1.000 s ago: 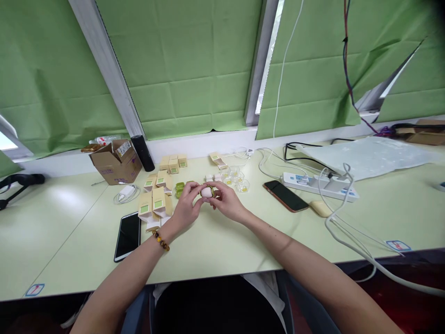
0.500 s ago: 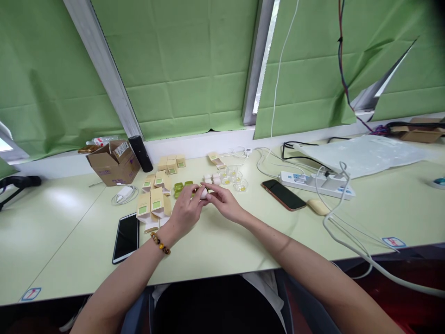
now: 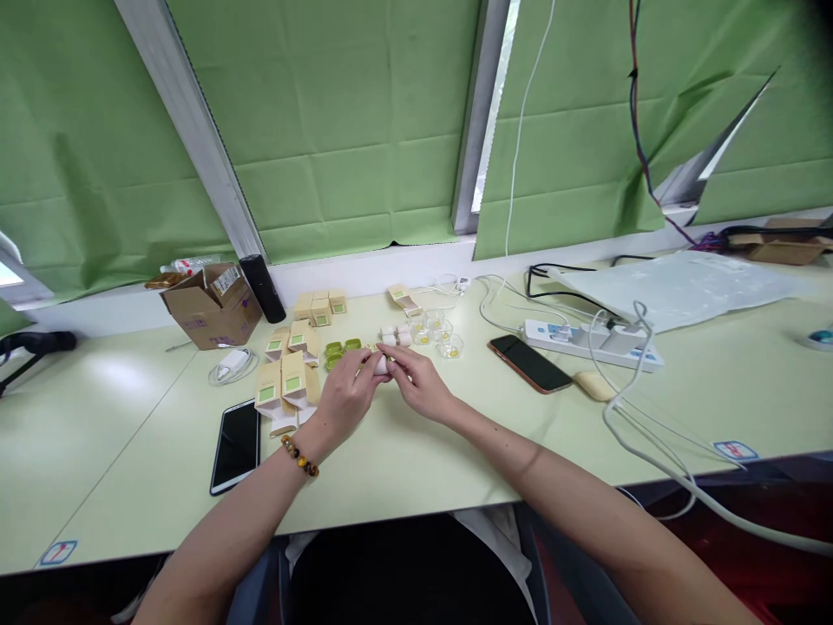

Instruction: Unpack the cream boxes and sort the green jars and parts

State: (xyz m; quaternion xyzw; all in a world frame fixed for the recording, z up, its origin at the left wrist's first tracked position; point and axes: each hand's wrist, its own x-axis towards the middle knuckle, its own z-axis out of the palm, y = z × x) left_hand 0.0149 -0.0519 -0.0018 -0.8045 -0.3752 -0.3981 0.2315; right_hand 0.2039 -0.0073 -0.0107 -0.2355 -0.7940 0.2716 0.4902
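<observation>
Both hands meet over the table around a small white rounded piece (image 3: 382, 365), too small to name more exactly. My left hand (image 3: 350, 387) has its fingers closed on it from the left. From the right, the fingertips of my right hand (image 3: 418, 380) press on the same piece. Just behind my left hand sit small green square trays (image 3: 334, 351), partly covered by the fingers. Beyond the hands stand several white cylindrical pieces (image 3: 396, 335). To their right are several clear plastic cups (image 3: 449, 346) with yellow spots inside.
Small open cardboard boxes (image 3: 300, 382) stand left of the hands, with more boxes (image 3: 320, 308) behind. A phone (image 3: 235, 447) lies at the left, another phone (image 3: 529, 364) at the right near a power strip (image 3: 593, 345). A brown carton (image 3: 214, 305) and black cylinder (image 3: 263, 288) stand back left.
Both hands stay around the white piece at nearly the same spot. The right fingers have curled slightly closer over it, and the view has shifted a little.
</observation>
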